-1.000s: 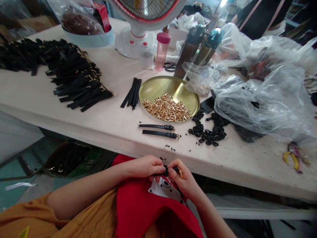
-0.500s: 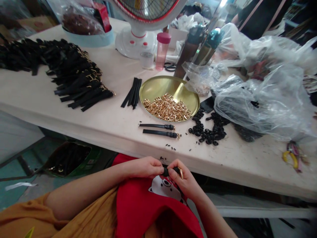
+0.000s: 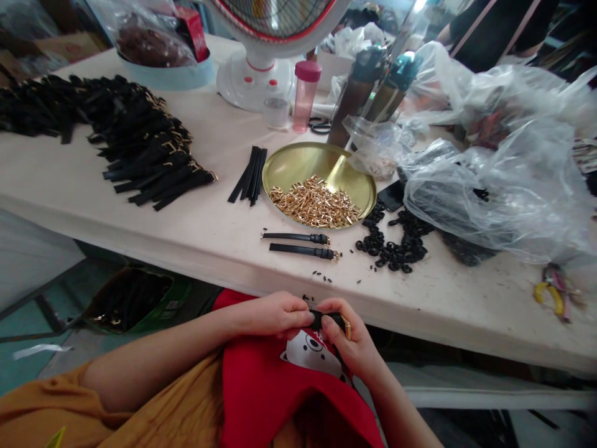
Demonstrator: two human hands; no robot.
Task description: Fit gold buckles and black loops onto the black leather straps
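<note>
L hand (image 3: 275,314) and R hand (image 3: 351,336) pinch short black watch strap (image 3: 329,320) between fingers and thumbs, each grip pressed together. Strap's long axis lies approx. level, gold buckle (image 3: 347,326) end pointing to person's right, held above red bear-print cloth (image 3: 261,386), just below edge of surface (image 3: 233,249).

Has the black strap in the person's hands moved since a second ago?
Yes, slightly: the black strap has shifted to the right in view, judged against the brass tray on the table.
</note>
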